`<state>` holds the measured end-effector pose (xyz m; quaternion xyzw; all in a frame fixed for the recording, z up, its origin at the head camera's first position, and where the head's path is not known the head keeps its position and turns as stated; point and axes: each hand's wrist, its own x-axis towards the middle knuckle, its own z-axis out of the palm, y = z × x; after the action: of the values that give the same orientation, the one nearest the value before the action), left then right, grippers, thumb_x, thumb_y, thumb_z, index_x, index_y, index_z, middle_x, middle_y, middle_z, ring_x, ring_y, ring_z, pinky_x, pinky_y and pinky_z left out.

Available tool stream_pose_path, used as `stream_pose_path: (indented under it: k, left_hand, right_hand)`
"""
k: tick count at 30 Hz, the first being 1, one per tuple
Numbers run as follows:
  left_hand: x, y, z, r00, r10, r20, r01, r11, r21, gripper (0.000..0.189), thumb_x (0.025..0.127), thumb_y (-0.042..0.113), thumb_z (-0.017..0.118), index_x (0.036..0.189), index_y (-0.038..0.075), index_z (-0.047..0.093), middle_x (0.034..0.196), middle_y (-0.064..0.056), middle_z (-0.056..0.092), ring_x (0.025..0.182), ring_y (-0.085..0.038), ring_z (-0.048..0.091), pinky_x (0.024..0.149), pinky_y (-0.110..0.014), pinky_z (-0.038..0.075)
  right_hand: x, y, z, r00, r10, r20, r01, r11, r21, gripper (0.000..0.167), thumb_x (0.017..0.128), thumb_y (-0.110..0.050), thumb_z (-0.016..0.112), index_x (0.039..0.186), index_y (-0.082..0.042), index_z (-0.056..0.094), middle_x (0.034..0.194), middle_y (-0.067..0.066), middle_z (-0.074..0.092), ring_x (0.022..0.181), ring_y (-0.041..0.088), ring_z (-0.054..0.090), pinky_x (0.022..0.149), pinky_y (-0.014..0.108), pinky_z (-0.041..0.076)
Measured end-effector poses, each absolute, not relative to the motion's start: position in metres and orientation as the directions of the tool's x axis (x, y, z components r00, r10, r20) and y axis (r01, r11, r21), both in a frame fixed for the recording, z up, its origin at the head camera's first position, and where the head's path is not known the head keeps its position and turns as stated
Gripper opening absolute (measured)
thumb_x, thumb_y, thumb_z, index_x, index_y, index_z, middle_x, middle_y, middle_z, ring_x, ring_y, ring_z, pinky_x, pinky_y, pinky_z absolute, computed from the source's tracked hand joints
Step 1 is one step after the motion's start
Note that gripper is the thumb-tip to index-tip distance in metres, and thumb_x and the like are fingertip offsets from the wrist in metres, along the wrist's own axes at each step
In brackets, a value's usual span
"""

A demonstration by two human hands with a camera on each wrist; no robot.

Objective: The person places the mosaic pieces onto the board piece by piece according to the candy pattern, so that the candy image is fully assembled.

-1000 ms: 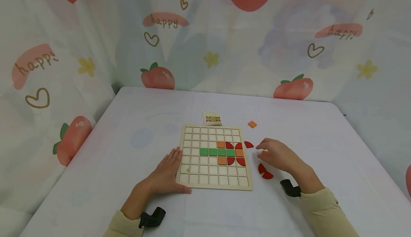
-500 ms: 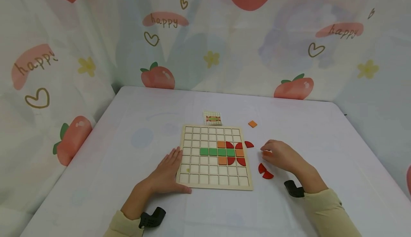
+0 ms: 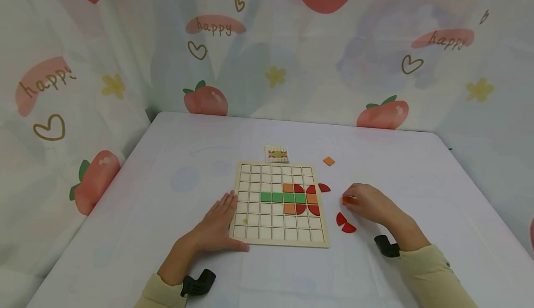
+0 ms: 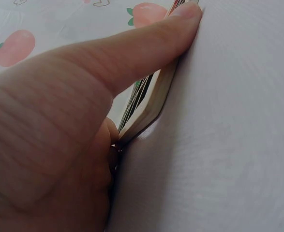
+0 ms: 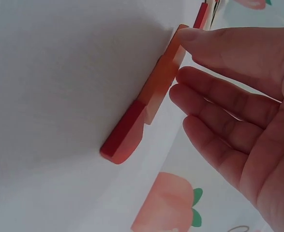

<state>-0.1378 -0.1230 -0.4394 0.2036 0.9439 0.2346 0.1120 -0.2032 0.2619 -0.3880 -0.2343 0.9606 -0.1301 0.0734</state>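
Observation:
My left hand (image 3: 216, 227) lies along the left side of a wooden grid board (image 3: 273, 240), thumb stretched along its near edge. In the left wrist view, the thumb (image 4: 146, 50) presses that edge. Green squares (image 3: 282, 197), orange squares and red quarter-circles form a pattern on the board's right half. To the right of the board, my right hand (image 3: 371, 202) pinches at an orange square tile (image 3: 347, 201) with curled fingers. In the right wrist view, its thumb tip meets the end of the orange tiles (image 5: 163, 70), which overlap; the index finger is hidden. A red quarter-circle (image 5: 125, 135) lies beside them.
A small pattern card (image 3: 276, 153) lies behind the board. Another orange tile (image 3: 329, 161) is farther back on the right. Red quarter-circles lie near the board's right edge, one (image 3: 324, 188) behind the right hand and two (image 3: 346, 223) in front. A printed curtain surrounds the table.
My right hand has moved slightly right and toward me, and its fingers have drawn in over the orange tile. The left hand and board have stayed in place.

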Motion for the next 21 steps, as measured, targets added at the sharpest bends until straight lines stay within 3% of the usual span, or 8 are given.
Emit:
stream_pose_path:
  k: [21]
  left_hand:
    - [-0.1370, -0.1231, -0.4376, -0.889, 0.441, -0.121, 0.334, 0.807, 0.486, 0.126, 0.063, 0.071, 0.065, 0.146, 0.000, 0.004, 0.152, -0.012, -0.002, 0.138, -0.022, -0.005, 0.109, -0.040, 0.004]
  right_hand:
    - [-0.2068, 0.2585, -0.3903, -0.851, -0.521, -0.061, -0.485, 0.825, -0.290, 0.016, 0.077, -0.003, 0.073, 0.092, -0.001, 0.071, 0.084, 0.002, 0.061, 0.075, 0.018, 0.055, 0.069, 0.032, 0.052]
